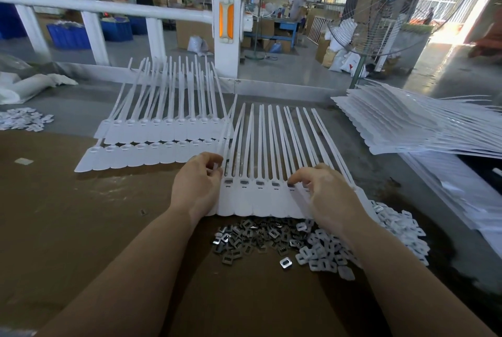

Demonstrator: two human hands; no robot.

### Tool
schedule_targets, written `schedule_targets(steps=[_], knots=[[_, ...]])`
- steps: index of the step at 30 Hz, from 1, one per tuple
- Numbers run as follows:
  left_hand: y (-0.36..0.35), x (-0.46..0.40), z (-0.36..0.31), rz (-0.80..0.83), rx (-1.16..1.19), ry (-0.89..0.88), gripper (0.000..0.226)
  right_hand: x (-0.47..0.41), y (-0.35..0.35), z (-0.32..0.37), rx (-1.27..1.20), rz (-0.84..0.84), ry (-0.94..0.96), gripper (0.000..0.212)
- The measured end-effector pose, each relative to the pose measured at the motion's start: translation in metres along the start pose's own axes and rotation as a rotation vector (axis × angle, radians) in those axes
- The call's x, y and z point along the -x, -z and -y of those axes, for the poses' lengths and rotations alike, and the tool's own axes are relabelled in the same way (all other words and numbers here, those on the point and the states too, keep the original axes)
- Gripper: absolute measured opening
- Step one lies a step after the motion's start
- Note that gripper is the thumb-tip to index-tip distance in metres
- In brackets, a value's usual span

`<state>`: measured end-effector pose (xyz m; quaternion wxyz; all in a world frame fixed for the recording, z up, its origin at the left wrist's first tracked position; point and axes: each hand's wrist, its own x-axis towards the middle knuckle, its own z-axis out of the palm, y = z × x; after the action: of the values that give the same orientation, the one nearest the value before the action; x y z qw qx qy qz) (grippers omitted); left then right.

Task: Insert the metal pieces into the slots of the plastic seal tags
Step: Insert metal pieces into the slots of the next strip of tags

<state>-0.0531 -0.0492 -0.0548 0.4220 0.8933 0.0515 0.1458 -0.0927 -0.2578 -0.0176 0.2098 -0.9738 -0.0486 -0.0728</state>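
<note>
A joined strip of white plastic seal tags (260, 200) lies on the brown cardboard in front of me, tails pointing away. Several of its slots hold dark metal pieces (244, 181). My left hand (199, 187) pinches the strip's left edge between thumb and fingers. My right hand (323, 192) lies over the strip's right part, its curled fingertips touching a slot near the middle. I cannot tell whether it holds a piece. A heap of loose metal pieces (250, 238) sits just below the strip, with white plastic caps (326, 255) beside it on the right.
Two more tag strips (152, 146) lie at the back left. A tall stack of tag strips (407, 124) lies at the right. More white caps (21, 119) sit at the far left. A white railing and a standing fan rise behind the table.
</note>
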Motion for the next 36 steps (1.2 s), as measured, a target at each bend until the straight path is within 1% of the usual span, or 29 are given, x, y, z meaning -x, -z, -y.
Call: schedule_targets(steps=[2,6,8,10,14,17,20,24,32,36], knots=[[0.001,0.001,-0.001,0.003,-0.001,0.003,0.022,0.002,0.000,0.000,-0.008,-0.025,0.020,0.047],[0.002,0.002,-0.002,0.005,0.001,0.002,0.022,0.011,0.001,0.004,-0.074,-0.120,0.087,0.022],[0.002,0.002,-0.003,0.008,-0.001,0.000,0.022,0.016,0.003,0.010,-0.107,-0.074,0.131,0.015],[0.002,0.002,-0.003,0.009,0.002,0.003,0.022,0.021,0.007,0.017,-0.136,0.018,0.187,0.011],[0.002,0.002,-0.003,0.006,0.009,0.011,0.021,0.028,0.014,0.026,-0.110,0.178,0.250,0.010],[0.002,0.003,-0.003,0.002,0.012,0.008,0.022,0.030,0.015,0.028,-0.060,0.243,0.268,0.005],[0.002,0.002,-0.002,0.002,0.013,0.007,0.022,0.031,0.014,0.031,0.038,0.219,0.262,0.008],[0.001,0.002,-0.002,-0.001,0.013,0.008,0.022,0.033,0.013,0.034,0.098,0.216,0.261,0.011],[0.001,0.002,-0.002,-0.003,0.008,0.011,0.021,0.038,0.008,0.033,0.020,0.179,0.227,0.006],[0.001,0.002,-0.002,-0.008,0.012,0.014,0.020,0.041,0.006,0.033,0.085,0.119,0.227,0.013]])
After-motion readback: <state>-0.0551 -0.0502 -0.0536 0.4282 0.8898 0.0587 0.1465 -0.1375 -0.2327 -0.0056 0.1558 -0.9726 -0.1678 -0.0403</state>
